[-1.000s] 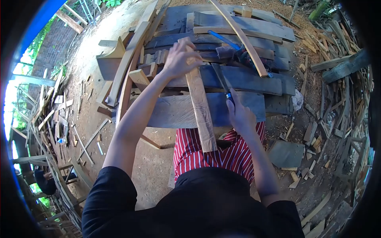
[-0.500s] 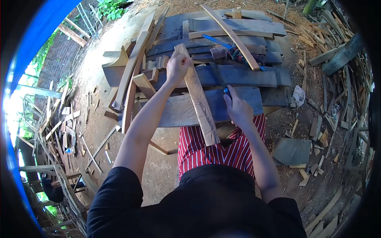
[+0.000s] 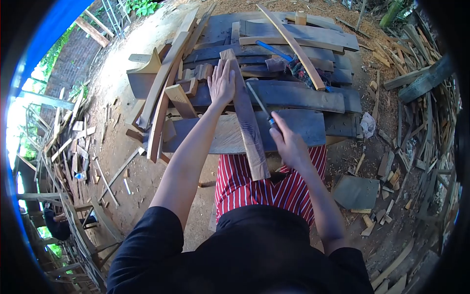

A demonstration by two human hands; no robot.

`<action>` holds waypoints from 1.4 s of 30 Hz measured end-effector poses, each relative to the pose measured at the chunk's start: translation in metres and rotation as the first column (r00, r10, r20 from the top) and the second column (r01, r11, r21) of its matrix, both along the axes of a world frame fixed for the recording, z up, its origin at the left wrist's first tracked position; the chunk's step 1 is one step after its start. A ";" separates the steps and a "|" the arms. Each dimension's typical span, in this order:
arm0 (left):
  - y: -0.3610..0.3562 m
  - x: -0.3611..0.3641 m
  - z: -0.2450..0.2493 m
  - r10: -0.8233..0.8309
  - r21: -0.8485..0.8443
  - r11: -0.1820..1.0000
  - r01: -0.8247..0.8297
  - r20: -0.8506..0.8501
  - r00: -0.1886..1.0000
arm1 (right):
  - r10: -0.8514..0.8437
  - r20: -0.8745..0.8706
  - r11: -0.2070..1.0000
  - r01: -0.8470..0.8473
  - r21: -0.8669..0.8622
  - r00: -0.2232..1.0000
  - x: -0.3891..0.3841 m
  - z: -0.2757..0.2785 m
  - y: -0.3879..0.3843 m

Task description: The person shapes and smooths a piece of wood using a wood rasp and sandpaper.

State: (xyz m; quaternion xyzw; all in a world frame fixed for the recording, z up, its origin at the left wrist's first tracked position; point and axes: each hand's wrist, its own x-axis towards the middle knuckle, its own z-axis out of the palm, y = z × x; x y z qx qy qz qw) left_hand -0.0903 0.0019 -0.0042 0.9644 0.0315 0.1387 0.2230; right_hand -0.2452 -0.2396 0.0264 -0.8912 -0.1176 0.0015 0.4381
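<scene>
A long wooden plank (image 3: 248, 122) lies lengthwise across the bench boards, its near end over my lap. My left hand (image 3: 222, 89) rests against the plank's upper left side, fingers stretched out and spread. In my right hand (image 3: 290, 145) is a long, narrow-looking bladed tool (image 3: 258, 100) with a blue and black handle. Its blade points up and left, to the right of the plank and seemingly apart from it. The exact kind of blade is not clear at this angle.
Dark boards (image 3: 298, 93) form the bench. Long timbers (image 3: 169, 83) and small blocks lie at its left. A thin strip (image 3: 293, 49), a blue-handled tool (image 3: 273, 50) and a dark cloth (image 3: 299, 71) lie at the far right. Wood scraps cover the ground. Another person (image 3: 56, 223) sits far left.
My left hand has gone from closed around the plank to spread flat against it. The blade in my right hand has turned, looking narrower, and swung up-left.
</scene>
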 end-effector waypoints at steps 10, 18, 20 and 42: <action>-0.003 0.012 -0.009 0.088 -0.026 0.996 -0.089 -0.042 0.995 | -0.021 -0.229 0.957 -0.047 -0.287 0.973 0.006 0.022 0.035; -0.003 0.011 -0.006 0.095 -0.026 0.995 -0.096 -0.039 0.995 | 0.022 -0.189 0.957 -0.075 -0.281 0.982 0.025 0.027 0.035; -0.006 0.009 -0.005 0.105 -0.021 0.994 -0.106 -0.039 0.994 | 0.023 -0.189 0.974 -0.064 -0.217 0.982 0.010 0.018 0.030; -0.005 0.014 -0.006 0.140 -0.025 0.990 -0.139 0.030 0.990 | 0.021 0.018 0.890 -0.011 -0.456 1.000 0.072 0.019 0.040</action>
